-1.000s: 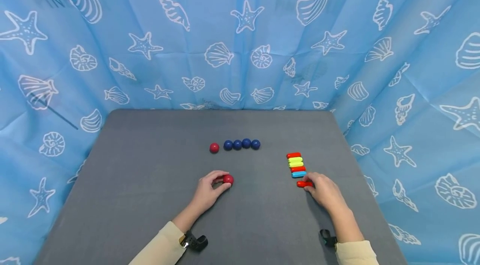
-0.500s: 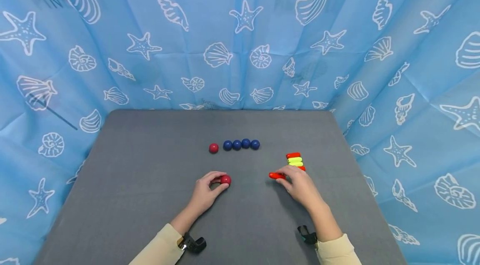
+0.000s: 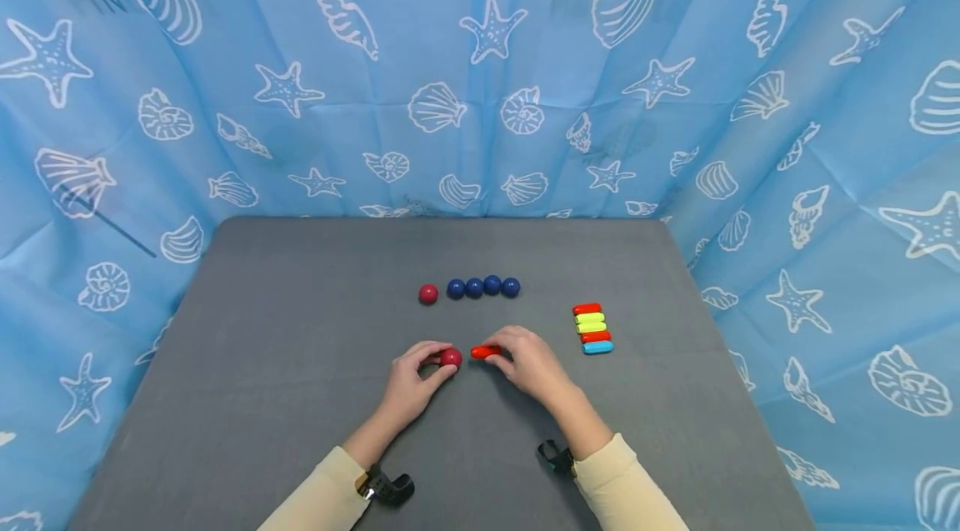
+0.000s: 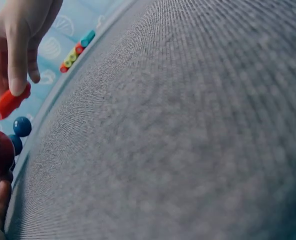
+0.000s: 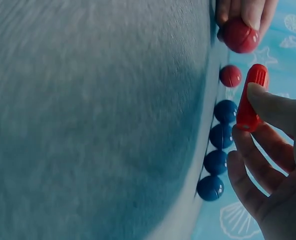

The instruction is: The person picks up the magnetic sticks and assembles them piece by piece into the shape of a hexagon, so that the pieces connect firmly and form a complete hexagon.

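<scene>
In the head view my left hand holds a glossy red ball between thumb and fingers, at the tabletop. Just to its right, my right hand pinches a short red plastic rod by one end. The rod's free end points at the ball, with a small gap between them. The right wrist view shows the thumb across the rod and the ball beyond it in the left fingers. In the left wrist view the rod hangs above the ball.
On the grey table, a second red ball lies behind the hands, left of a row of several blue balls. To the right, red, yellow and blue rods lie side by side. A blue shell-print curtain hangs behind.
My right hand has carried the red rod leftward from beside the row of rods to near the held ball, uncovering the blue rod. My left hand has barely moved and still holds the red ball.
</scene>
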Action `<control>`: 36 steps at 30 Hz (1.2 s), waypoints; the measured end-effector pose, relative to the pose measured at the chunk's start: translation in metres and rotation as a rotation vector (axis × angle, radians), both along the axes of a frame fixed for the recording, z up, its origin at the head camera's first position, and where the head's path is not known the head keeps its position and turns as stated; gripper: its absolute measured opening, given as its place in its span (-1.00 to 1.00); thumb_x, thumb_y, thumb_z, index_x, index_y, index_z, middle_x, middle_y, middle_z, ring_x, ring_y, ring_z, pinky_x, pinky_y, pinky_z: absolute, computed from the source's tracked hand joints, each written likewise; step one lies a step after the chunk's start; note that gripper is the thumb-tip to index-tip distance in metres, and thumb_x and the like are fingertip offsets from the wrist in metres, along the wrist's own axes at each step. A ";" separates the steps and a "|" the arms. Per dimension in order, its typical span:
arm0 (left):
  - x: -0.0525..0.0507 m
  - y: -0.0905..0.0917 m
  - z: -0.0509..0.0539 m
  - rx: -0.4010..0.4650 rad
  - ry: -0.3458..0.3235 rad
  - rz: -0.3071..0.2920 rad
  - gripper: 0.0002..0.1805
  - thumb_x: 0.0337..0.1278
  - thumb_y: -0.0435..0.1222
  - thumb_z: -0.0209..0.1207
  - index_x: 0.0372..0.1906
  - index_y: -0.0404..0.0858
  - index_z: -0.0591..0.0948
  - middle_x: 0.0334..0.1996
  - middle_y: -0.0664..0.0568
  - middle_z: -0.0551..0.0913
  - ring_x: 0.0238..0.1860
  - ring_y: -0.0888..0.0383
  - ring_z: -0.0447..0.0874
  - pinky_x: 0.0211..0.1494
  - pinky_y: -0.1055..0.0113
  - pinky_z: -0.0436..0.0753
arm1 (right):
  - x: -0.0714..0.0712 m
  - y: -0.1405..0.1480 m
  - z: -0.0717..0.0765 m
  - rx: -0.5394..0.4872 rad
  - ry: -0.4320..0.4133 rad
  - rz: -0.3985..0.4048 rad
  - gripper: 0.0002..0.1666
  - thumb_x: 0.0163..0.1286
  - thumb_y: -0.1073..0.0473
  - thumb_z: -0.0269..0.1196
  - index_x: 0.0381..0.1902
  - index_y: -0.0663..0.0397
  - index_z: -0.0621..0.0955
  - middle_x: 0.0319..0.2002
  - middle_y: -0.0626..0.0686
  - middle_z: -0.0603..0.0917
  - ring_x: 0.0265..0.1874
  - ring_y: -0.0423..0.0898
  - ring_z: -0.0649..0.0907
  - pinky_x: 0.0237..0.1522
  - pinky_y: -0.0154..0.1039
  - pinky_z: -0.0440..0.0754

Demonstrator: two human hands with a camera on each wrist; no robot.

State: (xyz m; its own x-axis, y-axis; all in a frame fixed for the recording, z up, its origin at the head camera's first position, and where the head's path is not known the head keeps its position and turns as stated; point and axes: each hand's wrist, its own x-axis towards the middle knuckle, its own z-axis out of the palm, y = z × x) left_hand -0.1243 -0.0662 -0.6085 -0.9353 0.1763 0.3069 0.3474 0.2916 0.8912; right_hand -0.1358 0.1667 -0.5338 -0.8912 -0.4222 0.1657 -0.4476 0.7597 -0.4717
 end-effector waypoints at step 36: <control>0.003 0.010 0.006 -0.194 0.020 0.071 -0.76 0.01 -0.32 0.44 -0.20 -0.07 0.68 -0.24 0.17 0.66 -0.22 0.22 0.62 -0.13 0.32 0.60 | -0.033 0.016 0.000 -0.150 -0.107 -0.067 -0.74 0.32 0.19 0.42 -0.05 0.11 0.75 -0.07 0.02 0.77 -0.06 -0.02 0.72 0.07 -0.01 0.65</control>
State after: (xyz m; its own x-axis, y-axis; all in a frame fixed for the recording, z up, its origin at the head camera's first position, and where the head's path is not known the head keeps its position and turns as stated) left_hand -0.1216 -0.0562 -0.6026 -0.9415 0.1677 0.2923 0.3369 0.4811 0.8093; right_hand -0.1685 0.1825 -0.5341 -0.9325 -0.3390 0.1248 -0.3393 0.7035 -0.6245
